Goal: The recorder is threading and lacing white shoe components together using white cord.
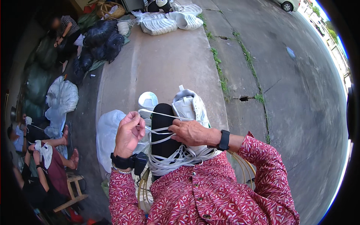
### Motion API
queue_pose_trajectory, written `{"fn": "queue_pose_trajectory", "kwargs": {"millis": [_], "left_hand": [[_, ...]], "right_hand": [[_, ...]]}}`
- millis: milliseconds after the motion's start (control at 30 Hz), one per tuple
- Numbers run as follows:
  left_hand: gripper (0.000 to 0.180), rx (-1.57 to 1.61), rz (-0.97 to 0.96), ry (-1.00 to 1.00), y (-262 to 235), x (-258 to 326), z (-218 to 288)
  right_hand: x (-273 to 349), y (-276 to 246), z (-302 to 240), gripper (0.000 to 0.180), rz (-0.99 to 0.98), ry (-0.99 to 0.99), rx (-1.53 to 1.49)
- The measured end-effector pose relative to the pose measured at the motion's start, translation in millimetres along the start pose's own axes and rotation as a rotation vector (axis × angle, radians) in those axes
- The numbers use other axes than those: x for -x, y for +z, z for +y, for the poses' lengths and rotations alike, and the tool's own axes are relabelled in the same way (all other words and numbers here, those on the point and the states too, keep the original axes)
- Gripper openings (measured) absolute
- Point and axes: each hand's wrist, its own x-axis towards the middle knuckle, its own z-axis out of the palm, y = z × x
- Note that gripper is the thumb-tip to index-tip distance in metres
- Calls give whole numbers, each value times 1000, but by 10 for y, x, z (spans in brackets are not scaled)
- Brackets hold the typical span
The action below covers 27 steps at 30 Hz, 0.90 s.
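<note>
My left hand (pixel 129 131) is closed in a pinch on a thin white shoelace (pixel 157 113), which runs across to my right hand (pixel 193 132). My right hand's fingers are curled over laces above my dark-clad leg; the fingertips are partly hidden. Just beyond my right hand a white sneaker (pixel 186 106) rests toe side partly under it, with a pull tab at its far end. A tangled bundle of white shoelaces (pixel 180 155) lies across my lap, with several strands hanging over the dark trouser leg (pixel 162 125).
A white tub (pixel 147 100) stands beyond my left hand, near a clear plastic bag (pixel 107 131). Ahead lie stacked white shoe parts (pixel 159 24) and black bags (pixel 101 37). Co-workers sit at the left, one holding a white sneaker (pixel 45 154) near a wooden stool (pixel 73 191).
</note>
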Motion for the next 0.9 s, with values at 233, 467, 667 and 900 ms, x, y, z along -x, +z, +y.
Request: {"fn": "queue_pose_trajectory", "kwargs": {"millis": [233,467,667,900], "left_hand": [[15,422,-48,81,132,-216,-177],[8,498,571,267,-2168,-412,-491],[25,500,1226,507,-3645,851,-2],[24,-185,614,310,-1845,372,-438]], "right_hand": [[68,-1736,420,21,477,645,-816],[1080,-3103,893,16,1027,651,-979],[796,-2148,922,21,733,832,-845],[341,-696,499,22,-205,858,-593]]}}
